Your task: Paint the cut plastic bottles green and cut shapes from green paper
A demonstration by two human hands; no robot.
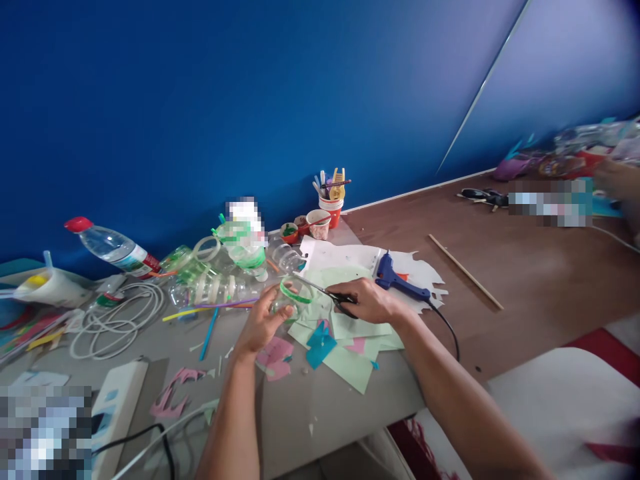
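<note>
My left hand (265, 320) is wrapped around a clear plastic bottle piece (296, 291) that carries a green band near its rim. From the right, my right hand (367, 300) grips black-handled scissors (343, 300), whose blades reach to the rim of the plastic piece. Whether the blades are cutting into it I cannot tell. Under and around both hands lie pale green paper sheets (355, 370), a blue paper scrap (320, 345) and pink paper scraps (275, 358). Just beyond my right hand a blue glue gun (403, 283) rests on white paper.
Cut bottles and a red-capped bottle (115, 247) crowd the left back, beside a coiled white cable (117, 320). A power strip (120, 407) lies front left. Cups of paint and tools (331, 207) stand by the wall. A wooden stick (465, 271) lies right; another person's hand (617, 180) shows far right.
</note>
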